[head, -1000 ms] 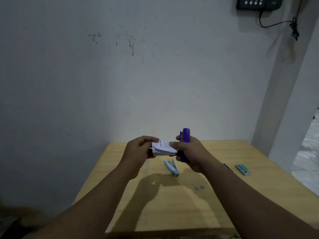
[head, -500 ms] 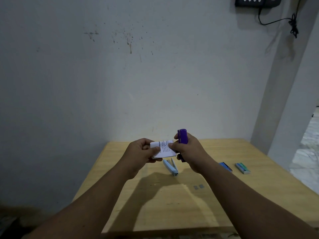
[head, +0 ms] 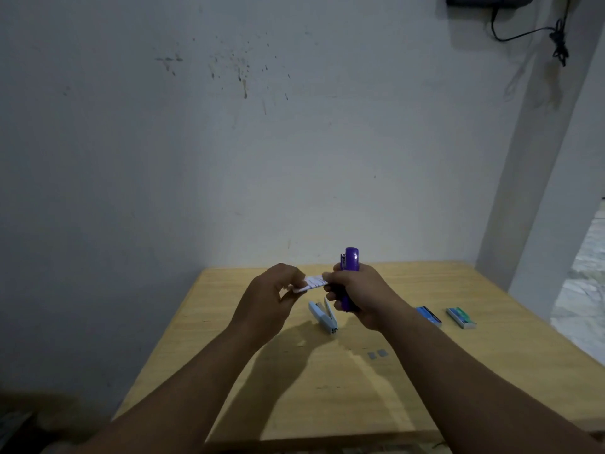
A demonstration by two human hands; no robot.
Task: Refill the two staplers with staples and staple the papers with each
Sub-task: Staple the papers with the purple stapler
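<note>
My right hand (head: 358, 294) grips a purple stapler (head: 349, 261) upright above the wooden table (head: 327, 388). My left hand (head: 268, 298) pinches a small folded stack of printed white papers (head: 311, 283), whose right end reaches the stapler. A light blue stapler (head: 323, 316) lies on the table just below both hands, its arm slightly raised. Two staple boxes sit to the right: a blue one (head: 429, 316) and a green one (head: 461, 317). Two small grey staple strips (head: 376, 354) lie on the wood.
The table stands against a stained white wall (head: 262, 158). A white pillar (head: 540, 158) rises at the right, with tiled floor (head: 582, 290) beyond it. A dark device with a cable (head: 491, 1) hangs on the wall at the top right.
The papers have tilted flatter and now show mostly their edge. My left hand has rotated its knuckles up. The purple stapler stays upright in my right hand.
</note>
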